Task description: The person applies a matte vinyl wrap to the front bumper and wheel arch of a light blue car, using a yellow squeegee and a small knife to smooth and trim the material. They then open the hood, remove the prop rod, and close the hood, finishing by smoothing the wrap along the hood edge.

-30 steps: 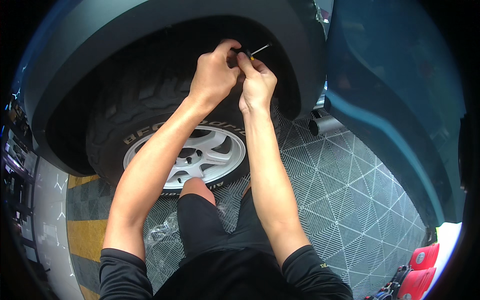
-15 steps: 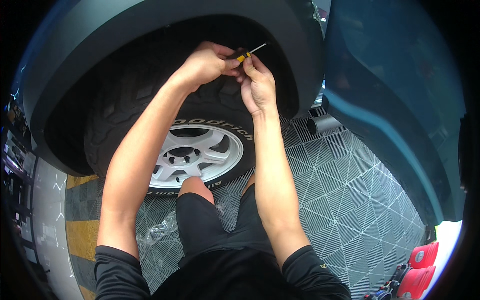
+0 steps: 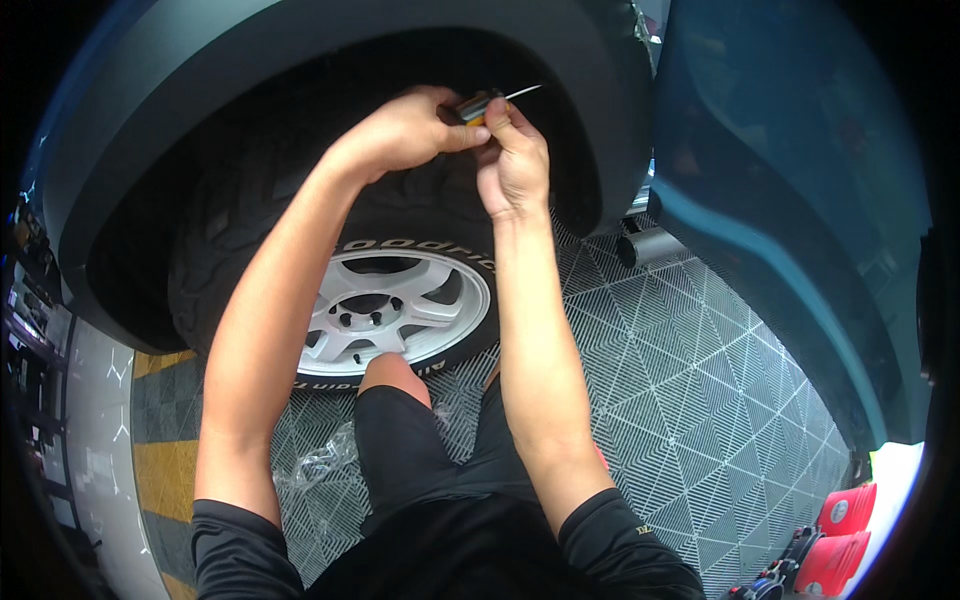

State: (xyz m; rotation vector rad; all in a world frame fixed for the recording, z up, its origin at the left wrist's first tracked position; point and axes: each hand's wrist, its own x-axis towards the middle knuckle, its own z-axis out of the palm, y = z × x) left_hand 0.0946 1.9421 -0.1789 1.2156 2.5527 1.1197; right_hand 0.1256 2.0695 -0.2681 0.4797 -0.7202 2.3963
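A screwdriver (image 3: 478, 107) with a black-and-yellow handle lies across the dark opening of the wheel arch. Its thin metal shaft points right, toward the inner edge of the arch liner (image 3: 575, 130). My left hand (image 3: 415, 130) is closed round the rear of the handle. At the front of the handle, my right hand (image 3: 515, 160) pinches it near where the shaft begins. The handle is slightly smeared by motion. What the tip touches is too dark to make out. Below my hands stands a tyre (image 3: 240, 230) on a white spoked wheel (image 3: 430, 310).
A grey fender flare (image 3: 350, 22) arches over my hands. To the right hangs a dark blue door (image 3: 770, 170), with a metal tube (image 3: 650, 247) low beside it. Crumpled clear plastic (image 3: 325, 458) lies on the patterned floor (image 3: 700, 400). Red buckets (image 3: 835, 560) stand at the lower right.
The screwdriver handle has turned in my fingers, and its shaft now lies a little flatter. My left forearm and right arm have shifted slightly left. Both hands keep their hold.
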